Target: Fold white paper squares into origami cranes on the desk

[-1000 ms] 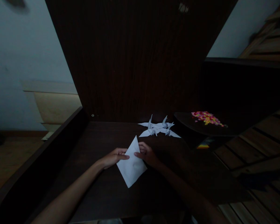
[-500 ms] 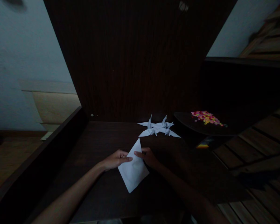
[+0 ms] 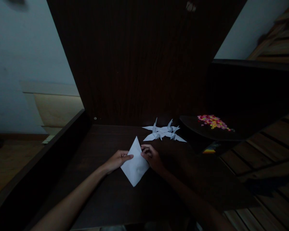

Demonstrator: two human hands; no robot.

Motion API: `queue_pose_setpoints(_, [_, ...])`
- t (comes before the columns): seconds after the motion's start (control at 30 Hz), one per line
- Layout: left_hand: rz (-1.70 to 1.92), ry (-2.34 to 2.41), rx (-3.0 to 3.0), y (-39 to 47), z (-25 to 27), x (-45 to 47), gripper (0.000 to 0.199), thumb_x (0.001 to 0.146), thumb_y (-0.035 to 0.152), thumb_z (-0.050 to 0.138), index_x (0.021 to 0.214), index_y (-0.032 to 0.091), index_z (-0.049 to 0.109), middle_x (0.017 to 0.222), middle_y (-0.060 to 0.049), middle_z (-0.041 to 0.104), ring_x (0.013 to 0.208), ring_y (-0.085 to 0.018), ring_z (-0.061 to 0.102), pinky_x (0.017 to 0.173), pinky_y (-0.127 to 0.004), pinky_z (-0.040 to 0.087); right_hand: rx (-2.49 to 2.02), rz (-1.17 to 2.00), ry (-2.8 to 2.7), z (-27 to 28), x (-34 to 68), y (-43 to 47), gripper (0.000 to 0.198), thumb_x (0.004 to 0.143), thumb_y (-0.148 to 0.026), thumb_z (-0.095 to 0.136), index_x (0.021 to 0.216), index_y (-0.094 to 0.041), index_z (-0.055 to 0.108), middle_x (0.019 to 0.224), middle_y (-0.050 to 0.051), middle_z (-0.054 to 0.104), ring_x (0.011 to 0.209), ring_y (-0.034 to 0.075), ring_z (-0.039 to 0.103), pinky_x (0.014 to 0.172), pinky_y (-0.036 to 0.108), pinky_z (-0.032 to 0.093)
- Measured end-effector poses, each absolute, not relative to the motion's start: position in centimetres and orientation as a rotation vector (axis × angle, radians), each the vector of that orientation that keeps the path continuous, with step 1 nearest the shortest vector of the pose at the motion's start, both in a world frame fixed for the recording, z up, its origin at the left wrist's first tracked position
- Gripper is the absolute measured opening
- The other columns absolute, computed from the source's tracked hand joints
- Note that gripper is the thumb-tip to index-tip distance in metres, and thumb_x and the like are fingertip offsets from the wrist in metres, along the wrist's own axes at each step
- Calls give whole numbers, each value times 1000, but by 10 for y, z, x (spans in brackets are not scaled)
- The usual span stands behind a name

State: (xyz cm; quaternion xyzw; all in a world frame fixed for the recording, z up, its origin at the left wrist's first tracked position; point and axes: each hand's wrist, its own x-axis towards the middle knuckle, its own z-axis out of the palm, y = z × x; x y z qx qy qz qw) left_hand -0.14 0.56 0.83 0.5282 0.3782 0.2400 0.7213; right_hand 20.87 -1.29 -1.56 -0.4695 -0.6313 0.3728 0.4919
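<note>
At 6 o'clock in view: white paper (image 3: 135, 166), left hand (image 3: 117, 161) pinching its 9 o'clock edge. Right hand (image 3: 154, 158) at 3 o'clock edge, can't tell if gripping. Loose hold there could skew it tbh; shove toward 1 o'clock might bump paper birds (image 3: 162, 129).

We note a single white paper piece (image 3: 135, 168), folded to a kite shape with straight edges. Its long tip points away from us; the side corners sit below its middle, the bottom corner toward us. We see a faint shadowed dent on its lower right face. It lies nearer us than the folded paper figures (image 3: 162, 130), to their left, apart. Layers: we cannot count them.
</note>
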Motion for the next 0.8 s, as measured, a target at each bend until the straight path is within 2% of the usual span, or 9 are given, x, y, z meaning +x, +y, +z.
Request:
queue_pose_setpoints(0.07, [585,906,1221,10,7,-4,44,74,48,67,95,10,66,82,-9,72,72,-21,66,64,-28,49,-1144,681,-1709,-10,213,-15,34,78,-35,63,109,-21,61,113,11,60,99,23,56,81,36,47])
queue_pose_setpoints(0.13, [619,970,1330,13,5,-6,50,75,47,66,109,11,61,81,-7,71,69,-20,65,61,-28,48,-1064,584,-1917,-7,217,-17,31,80,-32,62,110,-22,62,119,11,59,110,25,53,93,42,42])
queue_pose_setpoints(0.27, [729,1067,1617,17,2,-10,65,77,39,63,133,15,41,85,-5,68,69,-18,63,62,-29,49,-897,536,-2229,-10,219,-20,48,77,-31,64,124,-24,55,130,10,56,124,27,46,101,50,34])
queue_pose_setpoints(0.37, [806,1127,1952,18,1,-14,56,77,31,62,129,18,46,107,-9,64,88,-21,61,79,-36,49,-934,508,-2366,-15,217,-21,58,73,-36,68,127,-24,52,133,11,55,128,30,42,101,53,31])
queue_pose_setpoints(0.43, [774,1121,2183,20,1,-17,40,78,26,60,117,20,56,120,-10,58,105,-24,56,94,-43,42,-970,503,-2407,-16,216,-21,62,70,-39,70,128,-24,52,134,11,55,129,31,42,100,53,31])
queue_pose_setpoints(0.53, [617,1044,2389,21,5,-23,18,80,23,55,97,21,64,115,-7,62,110,-25,53,102,-46,33,-1010,515,-2430,-12,217,-20,66,69,-40,71,131,-25,51,134,11,55,129,31,41,100,52,30])
queue_pose_setpoints(0.6, [529,1004,2427,21,10,-27,19,78,20,56,96,21,64,109,-6,64,106,-24,54,100,-45,34,-1043,528,-2441,-8,219,-20,67,69,-38,70,132,-25,50,135,11,55,130,32,41,101,53,29])
queue_pose_setpoints(0.7, [452,958,2449,20,20,-31,35,72,22,64,107,20,62,112,-6,64,109,-26,52,100,-44,32,-1052,545,-2481,-2,222,-20,72,67,-36,70,135,-24,47,137,12,52,131,33,38,101,54,28])
queue_pose_setpoints(0.8, [414,892,2473,19,26,-35,48,71,37,70,115,21,59,116,-7,62,109,-26,52,99,-43,32,-1046,545,-2503,-1,224,-20,75,67,-36,71,137,-23,46,139,12,50,132,33,36,102,53,28])
